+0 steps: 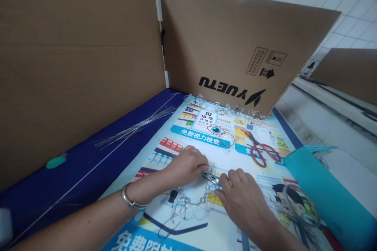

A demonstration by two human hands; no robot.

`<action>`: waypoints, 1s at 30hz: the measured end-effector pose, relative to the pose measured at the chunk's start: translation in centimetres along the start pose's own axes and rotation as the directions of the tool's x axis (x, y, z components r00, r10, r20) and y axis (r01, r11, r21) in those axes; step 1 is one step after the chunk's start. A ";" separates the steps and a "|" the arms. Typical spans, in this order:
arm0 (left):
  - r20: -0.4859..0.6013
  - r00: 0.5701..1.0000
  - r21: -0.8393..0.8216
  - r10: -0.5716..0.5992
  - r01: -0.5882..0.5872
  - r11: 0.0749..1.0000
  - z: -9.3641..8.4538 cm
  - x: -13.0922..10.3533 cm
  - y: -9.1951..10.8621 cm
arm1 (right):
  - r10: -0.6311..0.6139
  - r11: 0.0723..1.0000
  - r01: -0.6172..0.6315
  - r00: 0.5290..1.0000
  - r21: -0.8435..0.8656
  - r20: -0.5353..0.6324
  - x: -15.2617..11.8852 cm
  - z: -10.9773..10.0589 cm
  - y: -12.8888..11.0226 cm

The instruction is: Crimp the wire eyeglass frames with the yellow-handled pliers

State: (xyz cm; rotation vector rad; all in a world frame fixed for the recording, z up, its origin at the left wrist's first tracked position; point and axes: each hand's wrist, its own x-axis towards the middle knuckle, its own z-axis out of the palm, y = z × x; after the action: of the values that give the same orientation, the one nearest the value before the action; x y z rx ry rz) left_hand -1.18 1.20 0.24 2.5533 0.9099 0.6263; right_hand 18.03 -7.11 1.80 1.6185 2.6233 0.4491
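My right hand (243,194) is closed around a small pair of pliers (213,179), with the jaws pointing toward my left hand. Just past the jaws, my left hand (191,164) is closed in a pinch on thin wire, its fingertips close to the tool's tip. Below both hands lies a loose tangle of wire with clear beads (191,204), its loops spreading over the printed sheet (218,225). The exact spot where the jaws meet the wire is too small to make out.
Red-handled scissors (261,153) lie beyond my right hand. A wire coil (301,205) and a teal folder (330,192) are at the right. Straight wires (138,125) rest on the blue cloth at left. Cardboard walls (235,43) stand behind, with beaded wire pieces (232,110) along the base.
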 end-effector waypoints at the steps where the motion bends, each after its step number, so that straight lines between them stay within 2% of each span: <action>1: 0.000 1.000 -0.005 -0.001 0.001 1.000 0.1 0.0 0.0 | 0.001 1.000 -0.001 1.000 0.003 0.001 0.0 0.1 0.0; 18: -0.047 0.999 -0.042 0.027 -0.029 0.999 1.1 -0.1 -0.4 | -0.015 0.999 0.017 0.999 0.043 -0.035 -0.3 1.1 0.2; 30: -0.042 0.997 -0.029 0.060 -0.062 0.998 0.9 -0.2 0.0 | -0.016 0.997 0.020 0.999 0.079 -0.051 -0.4 1.4 0.3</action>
State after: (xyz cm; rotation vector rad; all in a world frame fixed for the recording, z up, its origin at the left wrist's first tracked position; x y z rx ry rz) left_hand -0.85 0.88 -0.57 2.5582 0.8320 0.7076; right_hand 18.74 -6.95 0.46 1.6244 2.7239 0.3949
